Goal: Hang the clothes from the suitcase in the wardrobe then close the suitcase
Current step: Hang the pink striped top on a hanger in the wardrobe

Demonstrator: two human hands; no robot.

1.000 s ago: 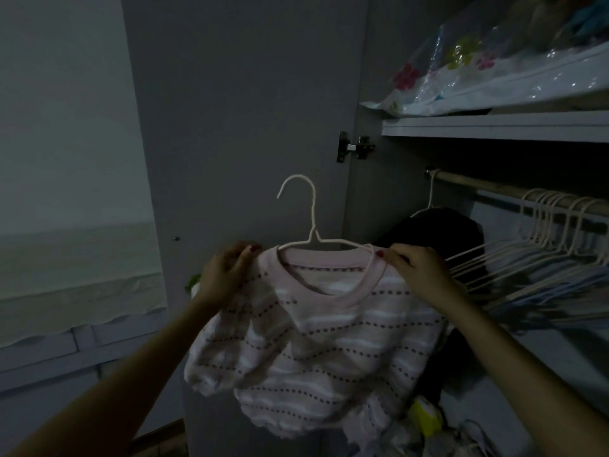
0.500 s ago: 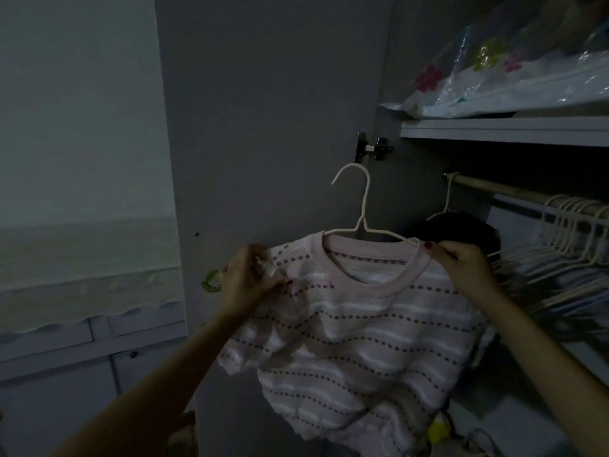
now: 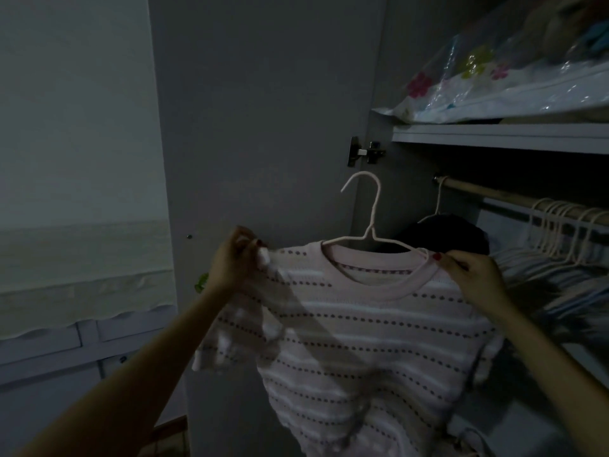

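Fingers: our left hand [image 3: 232,262] pinched the left shoulder of the pink knitted top with white stripes and rows of dark dots [image 3: 356,341]. Our right hand [image 3: 474,278] pinched the right side of its neck band.
Top: it sat on a thin white wire hanger [image 3: 370,225], held up in front of the open grey wardrobe door [image 3: 263,127]. Its left sleeve was bunched up under our left hand.
Hook: it pointed up, well apart from the wooden wardrobe rail [image 3: 494,194].
Rail: a dark garment [image 3: 445,234] hung at its left end. Many bare white hangers [image 3: 566,225] hung further right.
Shelf: a clear plastic bag with bright flowers [image 3: 494,80] lay on the grey shelf [image 3: 501,136] above the rail.
Suitcase: we could not see it.
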